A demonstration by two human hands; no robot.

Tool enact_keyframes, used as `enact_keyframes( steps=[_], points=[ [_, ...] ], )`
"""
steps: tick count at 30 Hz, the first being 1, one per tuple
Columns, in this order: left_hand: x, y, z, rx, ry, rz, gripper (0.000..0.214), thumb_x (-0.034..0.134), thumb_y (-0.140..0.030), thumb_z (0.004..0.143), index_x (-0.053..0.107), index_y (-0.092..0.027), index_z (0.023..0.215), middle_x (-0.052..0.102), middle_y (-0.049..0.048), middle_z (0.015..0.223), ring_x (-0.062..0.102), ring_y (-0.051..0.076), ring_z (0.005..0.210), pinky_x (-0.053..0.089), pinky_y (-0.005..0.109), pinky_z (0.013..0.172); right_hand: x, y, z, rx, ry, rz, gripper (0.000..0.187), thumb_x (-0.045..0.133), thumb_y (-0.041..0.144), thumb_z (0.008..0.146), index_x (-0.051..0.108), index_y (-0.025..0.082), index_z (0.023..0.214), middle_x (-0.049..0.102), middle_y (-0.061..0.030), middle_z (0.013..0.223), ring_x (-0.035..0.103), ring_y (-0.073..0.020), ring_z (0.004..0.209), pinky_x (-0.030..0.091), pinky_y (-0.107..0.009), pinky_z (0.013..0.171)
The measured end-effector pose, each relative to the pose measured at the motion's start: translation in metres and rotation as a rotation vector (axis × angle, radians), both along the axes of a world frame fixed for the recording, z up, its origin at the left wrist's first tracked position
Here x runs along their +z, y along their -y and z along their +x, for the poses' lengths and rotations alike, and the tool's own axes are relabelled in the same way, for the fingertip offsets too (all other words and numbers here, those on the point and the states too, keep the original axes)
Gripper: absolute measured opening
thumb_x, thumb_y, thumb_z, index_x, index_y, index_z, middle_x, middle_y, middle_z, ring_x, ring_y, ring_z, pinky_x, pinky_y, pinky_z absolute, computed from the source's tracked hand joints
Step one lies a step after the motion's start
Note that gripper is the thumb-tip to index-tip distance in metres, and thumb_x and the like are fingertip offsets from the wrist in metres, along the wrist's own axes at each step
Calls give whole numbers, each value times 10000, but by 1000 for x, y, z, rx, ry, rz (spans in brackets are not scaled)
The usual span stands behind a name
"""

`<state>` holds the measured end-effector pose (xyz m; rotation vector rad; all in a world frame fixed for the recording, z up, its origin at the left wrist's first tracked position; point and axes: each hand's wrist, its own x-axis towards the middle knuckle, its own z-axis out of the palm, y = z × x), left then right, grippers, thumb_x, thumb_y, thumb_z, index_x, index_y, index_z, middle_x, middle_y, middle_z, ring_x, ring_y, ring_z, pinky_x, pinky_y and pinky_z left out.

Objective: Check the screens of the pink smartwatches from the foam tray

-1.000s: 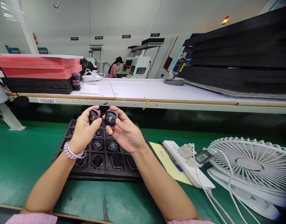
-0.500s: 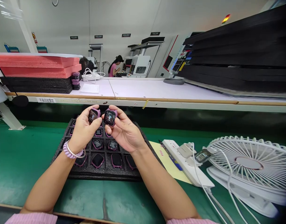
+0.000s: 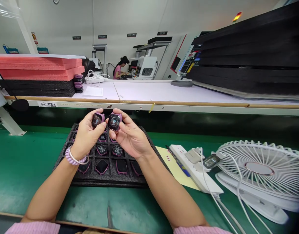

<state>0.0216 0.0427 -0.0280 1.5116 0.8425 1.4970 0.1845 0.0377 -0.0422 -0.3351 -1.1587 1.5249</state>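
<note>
Two purple-framed smartwatch bodies are held up side by side over a black foam tray (image 3: 98, 182). My left hand (image 3: 88, 135) grips one smartwatch (image 3: 97, 120) between thumb and fingers. The other smartwatch (image 3: 114, 122) is pinched by my right hand (image 3: 132, 138). Both screens are lit and face me, each showing a small graphic. Below them the tray's compartments hold several more smartwatches, such as a dark-screened smartwatch (image 3: 121, 166) and a smartwatch with white text (image 3: 101, 149). My hands and forearms hide part of the tray.
Right of the tray lie yellow paper (image 3: 164, 152) with pens, a white power strip (image 3: 198, 172) with cables, and a white fan (image 3: 259, 172). A shelf (image 3: 144, 91) crosses behind, bearing red foam (image 3: 39, 68) and stacked black trays (image 3: 249, 55). A person (image 3: 118, 70) sits far behind.
The whole view has shifted very slightly. Both hands keep their grip on the two smartwatches, and the graphics on the lit screens look slightly different.
</note>
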Motion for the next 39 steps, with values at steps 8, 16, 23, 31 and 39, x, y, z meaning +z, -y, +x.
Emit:
enact_keyframes(
  steps=[8, 16, 23, 31, 39],
  points=[
    [-1, -3, 0, -18, 28, -46, 508, 762, -270, 732, 631, -153, 1208, 662, 44, 994, 625, 143, 845, 521, 238, 717, -1, -2, 1, 34, -28, -3, 420, 821, 239, 847, 655, 285, 1230, 697, -9, 1076, 603, -128, 688, 545, -267, 677],
    [5, -6, -1, -125, 226, -309, 623, 723, -240, 819, 500, -134, 1391, 633, 9, 880, 507, 54, 557, 431, 176, 504, -1, -13, 12, -48, 40, -176, 366, 662, 227, 948, 564, 219, 1301, 736, -79, 1057, 704, -186, 756, 555, -277, 680],
    [4, -6, -2, -174, 194, -262, 553, 664, -250, 854, 561, -146, 1388, 649, 13, 881, 679, 110, 596, 568, 207, 554, -1, -17, 15, -85, 16, -110, 356, 770, 262, 842, 604, 212, 1153, 731, -47, 1017, 638, -141, 675, 544, -259, 662],
    [1, -7, -2, -186, 182, -182, 634, 705, -233, 802, 536, -148, 1407, 713, 17, 900, 744, 148, 650, 649, 224, 611, -3, -14, 11, -135, 75, -39, 516, 833, 246, 738, 592, 225, 1194, 719, -30, 1041, 626, -136, 693, 540, -266, 688],
    [1, -6, -1, -172, 125, -127, 473, 714, -230, 746, 584, -157, 1195, 711, 16, 950, 742, 152, 623, 654, 226, 592, -4, -15, 11, -151, 93, -1, 519, 808, 223, 723, 592, 211, 1195, 704, -17, 1004, 628, -129, 663, 537, -263, 661]
  ],
)
